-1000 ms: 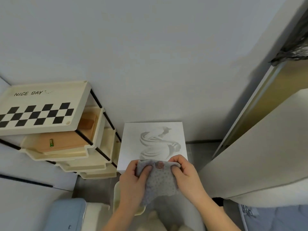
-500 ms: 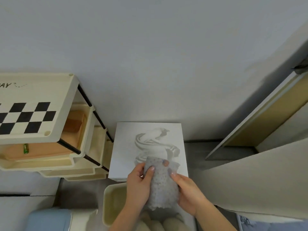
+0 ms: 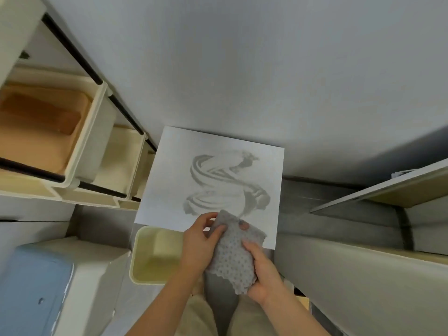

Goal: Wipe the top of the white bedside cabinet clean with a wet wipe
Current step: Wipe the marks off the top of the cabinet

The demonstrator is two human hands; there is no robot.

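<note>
Both hands, left hand and right hand, grasp the wipe above the cabinet front edge; limp, light, likely damp; best bunched mid-sheet.

The wet wipe, held between the left hand and right hand, hides the near edge of the white cabinet top. The cream rack and blue bin run off the left edge; the cream tub lies partly behind the left wrist.
</note>
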